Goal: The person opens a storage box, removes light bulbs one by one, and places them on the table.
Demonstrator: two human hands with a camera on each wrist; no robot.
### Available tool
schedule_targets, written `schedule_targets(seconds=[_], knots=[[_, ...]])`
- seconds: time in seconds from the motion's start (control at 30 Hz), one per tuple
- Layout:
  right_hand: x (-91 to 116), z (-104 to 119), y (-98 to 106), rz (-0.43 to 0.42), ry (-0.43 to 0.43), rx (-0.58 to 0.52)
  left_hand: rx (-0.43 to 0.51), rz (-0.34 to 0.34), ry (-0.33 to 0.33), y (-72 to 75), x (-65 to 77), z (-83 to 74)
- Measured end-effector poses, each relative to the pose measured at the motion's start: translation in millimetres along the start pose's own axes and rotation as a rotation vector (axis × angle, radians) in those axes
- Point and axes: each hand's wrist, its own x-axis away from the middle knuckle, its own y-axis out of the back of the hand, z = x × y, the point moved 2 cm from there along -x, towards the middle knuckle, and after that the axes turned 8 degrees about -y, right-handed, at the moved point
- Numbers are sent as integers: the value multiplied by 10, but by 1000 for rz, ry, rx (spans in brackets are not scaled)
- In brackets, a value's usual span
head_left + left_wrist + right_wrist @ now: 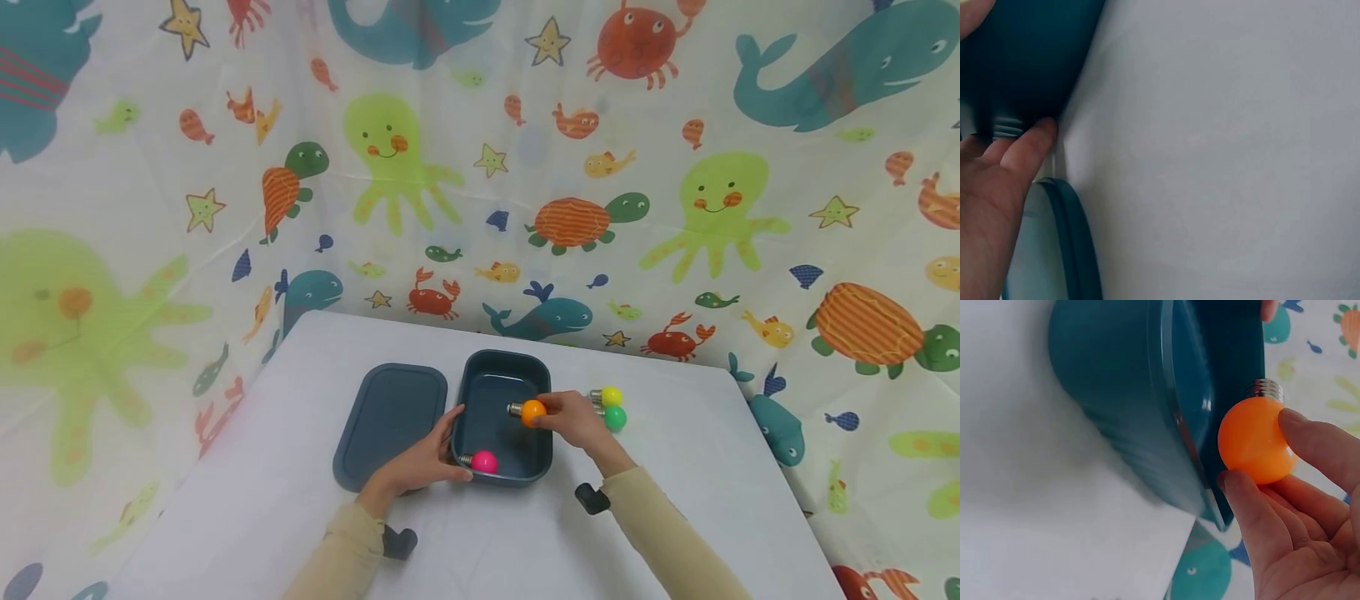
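Observation:
An orange light bulb point(533, 412) with a metal screw base is pinched in my right hand point(573, 419), over the right part of a dark blue box point(501, 480). In the right wrist view, thumb and fingertips hold the round orange bulb point(1254, 439), its base pointing away from the palm. My left hand point(422, 460) grips the box at its near left corner, fingers along the left side and thumb at the near side. Inside, a pink light bulb point(484, 462) lies at the near end. The left wrist view shows fingers point(1032, 150) against the box's outer wall point(1035, 56).
A dark blue lid point(393, 417) lies on the white table point(247, 517), left of the box and partly behind the left hand. Right of the box lie a yellow bulb point(612, 396) and a green bulb point(615, 417). A sea-animal curtain point(465, 100) hangs behind the table.

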Motion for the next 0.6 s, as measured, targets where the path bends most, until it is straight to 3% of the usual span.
schedule_targets(seconds=[0.27,0.6], knots=[[68,-164,205,-37,-18,-57,-17,-5,-8,-13,-13,19],[132,-423,416,-99,-62,3,11,4,-26,-14,-10,33]])
